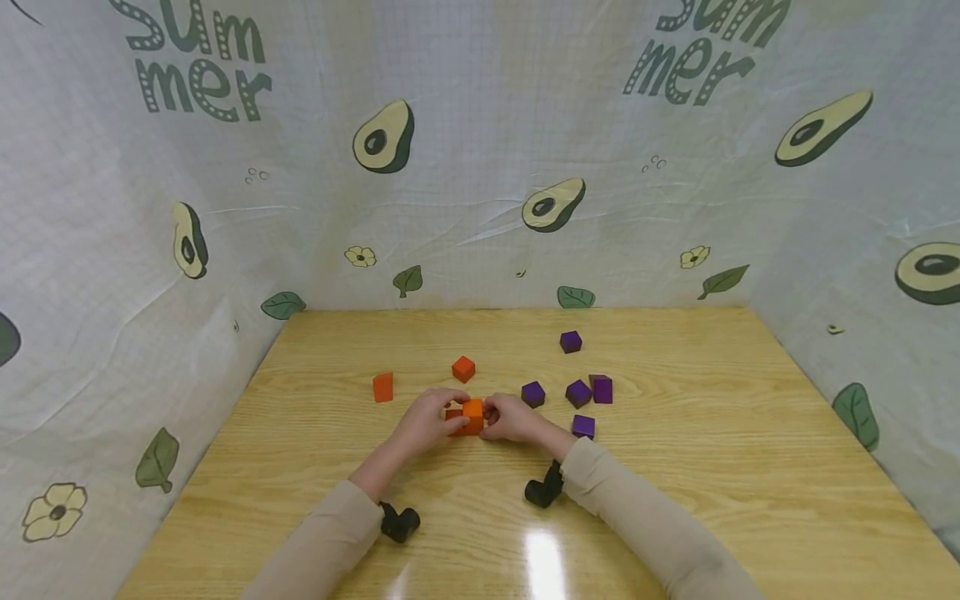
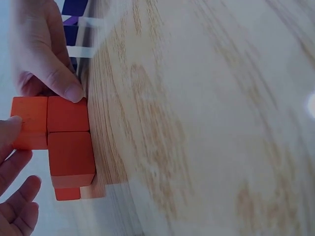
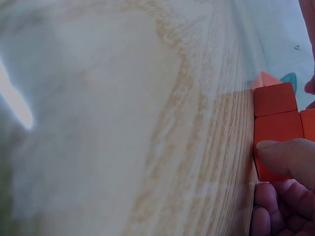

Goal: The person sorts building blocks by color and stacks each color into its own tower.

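Note:
Three orange-red cubes touch at the centre of the table: a left lower cube (image 1: 453,422), a right lower cube (image 2: 68,114) and an upper cube (image 1: 472,407) on top of the right one. My left hand (image 1: 426,422) holds the upper cube, with a fingertip on its face in the left wrist view and other fingers spread below. My right hand (image 1: 517,418) grips the right lower cube from its right side; the thumb (image 3: 285,156) lies on its front face and the other fingers are curled, their contact partly hidden.
Behind the hands lies an orange-red cube (image 1: 463,369), with another orange-red block (image 1: 383,387) farther left. Several purple blocks, including one cube (image 1: 578,393), are right of my right hand. A patterned cloth (image 1: 465,250) surrounds the wooden table (image 1: 315,467) at the back and sides.

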Demonstrator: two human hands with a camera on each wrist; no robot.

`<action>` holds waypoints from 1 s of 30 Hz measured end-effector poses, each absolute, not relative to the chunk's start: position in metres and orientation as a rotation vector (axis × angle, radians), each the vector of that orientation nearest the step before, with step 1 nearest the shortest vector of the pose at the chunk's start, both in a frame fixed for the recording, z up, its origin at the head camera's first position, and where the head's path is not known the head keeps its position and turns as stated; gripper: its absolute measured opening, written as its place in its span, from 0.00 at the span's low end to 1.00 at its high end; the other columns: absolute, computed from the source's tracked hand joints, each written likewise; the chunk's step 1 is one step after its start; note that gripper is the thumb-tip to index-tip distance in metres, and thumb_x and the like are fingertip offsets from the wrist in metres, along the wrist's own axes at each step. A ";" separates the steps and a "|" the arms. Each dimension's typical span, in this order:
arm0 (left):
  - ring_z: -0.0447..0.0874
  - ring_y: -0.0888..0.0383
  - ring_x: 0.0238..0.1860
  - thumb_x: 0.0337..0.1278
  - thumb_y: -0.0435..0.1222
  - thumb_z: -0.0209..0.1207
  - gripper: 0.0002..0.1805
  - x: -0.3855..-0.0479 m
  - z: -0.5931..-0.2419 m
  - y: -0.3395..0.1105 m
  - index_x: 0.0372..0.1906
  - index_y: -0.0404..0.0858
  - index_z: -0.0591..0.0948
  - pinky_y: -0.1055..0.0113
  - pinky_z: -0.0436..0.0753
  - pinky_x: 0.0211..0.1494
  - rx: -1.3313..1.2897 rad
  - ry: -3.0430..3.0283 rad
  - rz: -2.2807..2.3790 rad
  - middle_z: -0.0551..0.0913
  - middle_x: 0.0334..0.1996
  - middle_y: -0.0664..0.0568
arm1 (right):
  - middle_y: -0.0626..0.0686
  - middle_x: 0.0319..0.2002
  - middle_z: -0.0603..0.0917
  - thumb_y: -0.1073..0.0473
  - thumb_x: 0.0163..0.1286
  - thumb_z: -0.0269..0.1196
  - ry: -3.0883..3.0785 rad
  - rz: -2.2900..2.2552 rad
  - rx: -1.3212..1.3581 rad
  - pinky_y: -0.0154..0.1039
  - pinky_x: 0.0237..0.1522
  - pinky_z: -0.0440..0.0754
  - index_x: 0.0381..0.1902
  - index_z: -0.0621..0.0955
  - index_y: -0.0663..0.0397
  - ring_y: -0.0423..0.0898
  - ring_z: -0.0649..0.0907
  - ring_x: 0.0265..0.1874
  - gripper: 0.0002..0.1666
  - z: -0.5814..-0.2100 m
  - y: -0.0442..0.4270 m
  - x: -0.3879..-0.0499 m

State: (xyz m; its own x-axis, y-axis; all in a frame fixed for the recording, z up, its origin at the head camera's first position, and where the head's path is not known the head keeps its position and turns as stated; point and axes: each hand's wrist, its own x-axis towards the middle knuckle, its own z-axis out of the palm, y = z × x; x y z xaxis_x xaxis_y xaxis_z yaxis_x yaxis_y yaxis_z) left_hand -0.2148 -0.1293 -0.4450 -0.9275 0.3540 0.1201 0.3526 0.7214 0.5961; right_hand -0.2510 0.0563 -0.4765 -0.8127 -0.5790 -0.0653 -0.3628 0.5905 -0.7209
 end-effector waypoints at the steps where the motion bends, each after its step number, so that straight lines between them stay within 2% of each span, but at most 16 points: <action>1: 0.76 0.51 0.45 0.51 0.36 0.63 0.16 -0.215 -0.445 -0.129 0.47 0.38 0.80 0.58 0.75 0.48 0.602 2.913 1.006 0.81 0.46 0.49 | 0.50 0.31 0.77 0.62 0.52 0.69 2.529 -1.049 -0.770 0.33 0.34 0.74 0.37 0.79 0.62 0.41 0.74 0.28 0.15 -0.476 0.056 -0.251; 23: 0.78 0.51 0.45 0.49 0.36 0.64 0.16 -0.216 -0.446 -0.131 0.46 0.39 0.81 0.58 0.76 0.48 0.686 2.955 0.974 0.82 0.45 0.49 | 0.51 0.30 0.77 0.63 0.53 0.68 2.520 -1.045 -0.777 0.33 0.34 0.73 0.38 0.79 0.62 0.41 0.73 0.27 0.15 -0.475 0.057 -0.251; 26: 0.76 0.49 0.47 0.48 0.37 0.66 0.21 -0.215 -0.446 -0.132 0.50 0.38 0.79 0.56 0.75 0.50 0.674 2.940 0.984 0.80 0.49 0.48 | 0.51 0.30 0.77 0.63 0.53 0.68 2.520 -1.042 -0.784 0.34 0.33 0.73 0.37 0.79 0.62 0.41 0.73 0.27 0.14 -0.476 0.057 -0.251; 30: 0.72 0.46 0.55 0.44 0.41 0.68 0.32 -0.216 -0.446 -0.137 0.58 0.37 0.73 0.52 0.71 0.56 0.674 2.914 0.943 0.75 0.56 0.46 | 0.50 0.30 0.77 0.63 0.52 0.68 2.528 -1.038 -0.787 0.33 0.33 0.73 0.38 0.79 0.62 0.41 0.74 0.27 0.15 -0.477 0.058 -0.252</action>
State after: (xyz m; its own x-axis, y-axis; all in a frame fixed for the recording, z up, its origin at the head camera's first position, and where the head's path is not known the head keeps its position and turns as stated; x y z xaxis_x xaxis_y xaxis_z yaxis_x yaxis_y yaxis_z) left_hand -0.2156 -0.1373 -0.4462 -0.9076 0.4012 0.1240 0.3978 0.7268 0.5600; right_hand -0.2518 0.0576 -0.4771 -0.8062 -0.5882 -0.0633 -0.3739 0.5895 -0.7160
